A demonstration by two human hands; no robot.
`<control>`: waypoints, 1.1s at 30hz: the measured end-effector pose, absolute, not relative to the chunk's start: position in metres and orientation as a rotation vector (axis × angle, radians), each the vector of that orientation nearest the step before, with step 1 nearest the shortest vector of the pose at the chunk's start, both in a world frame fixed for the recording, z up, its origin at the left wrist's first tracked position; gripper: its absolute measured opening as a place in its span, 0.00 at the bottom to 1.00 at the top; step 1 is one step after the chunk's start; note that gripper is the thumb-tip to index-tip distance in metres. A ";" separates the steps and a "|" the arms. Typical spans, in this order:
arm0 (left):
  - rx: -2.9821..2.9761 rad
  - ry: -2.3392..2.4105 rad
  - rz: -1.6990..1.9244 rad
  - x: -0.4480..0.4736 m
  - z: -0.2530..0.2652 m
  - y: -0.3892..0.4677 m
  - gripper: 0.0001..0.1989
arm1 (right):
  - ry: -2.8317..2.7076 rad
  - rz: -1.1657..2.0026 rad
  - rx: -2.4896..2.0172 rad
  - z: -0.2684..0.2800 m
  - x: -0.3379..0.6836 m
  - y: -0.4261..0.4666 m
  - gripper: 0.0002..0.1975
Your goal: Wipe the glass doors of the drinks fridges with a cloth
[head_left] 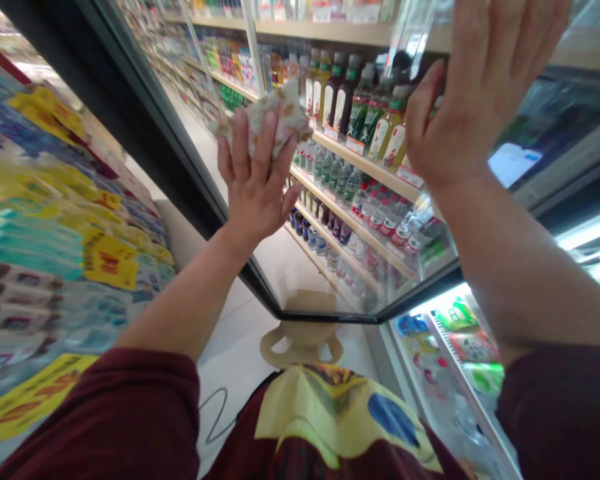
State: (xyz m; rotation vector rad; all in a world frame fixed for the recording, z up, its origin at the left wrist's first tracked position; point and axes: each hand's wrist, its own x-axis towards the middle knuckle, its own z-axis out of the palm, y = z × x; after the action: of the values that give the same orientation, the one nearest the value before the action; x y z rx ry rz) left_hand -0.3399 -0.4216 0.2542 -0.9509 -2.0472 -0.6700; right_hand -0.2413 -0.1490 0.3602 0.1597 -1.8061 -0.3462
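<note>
A glass door (330,297) with a black frame stands open in front of me. My left hand (257,177) has its fingers spread over a pale cloth with brown spots (285,110) and presses it against the glass. Higher up on the right, my right hand (473,107) lies with outstretched fingers at the door, with no object visible in it; its fingertips are cut off by the top edge. Bottles (365,110) on shelves show through the glass behind both hands.
Packed goods with yellow price signs (111,259) are stacked on the left. A beige stool (300,343) stands on the pale floor below the door. A dark cord (220,413) lies on the floor. To the lower right is a lit cooler with drinks (475,347).
</note>
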 end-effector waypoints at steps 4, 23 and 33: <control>-1.011 -2.035 -0.670 -0.334 0.254 -0.421 0.34 | -1.819 -0.317 0.128 0.349 -0.237 -0.162 0.28; -0.880 -1.729 -0.559 -0.334 0.218 -0.467 0.41 | -1.788 -0.275 0.281 0.263 -0.249 -0.252 0.26; -0.804 -1.605 -0.331 -0.334 0.189 -0.468 0.31 | -1.867 -0.143 -0.070 0.168 -0.235 -0.258 0.36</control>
State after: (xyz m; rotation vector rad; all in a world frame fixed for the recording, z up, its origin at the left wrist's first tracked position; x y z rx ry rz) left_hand -0.3339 -0.4681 0.1887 -0.8038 -1.6052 -0.3306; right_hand -0.2347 -0.2581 0.1680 -0.0700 -1.8670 -0.1427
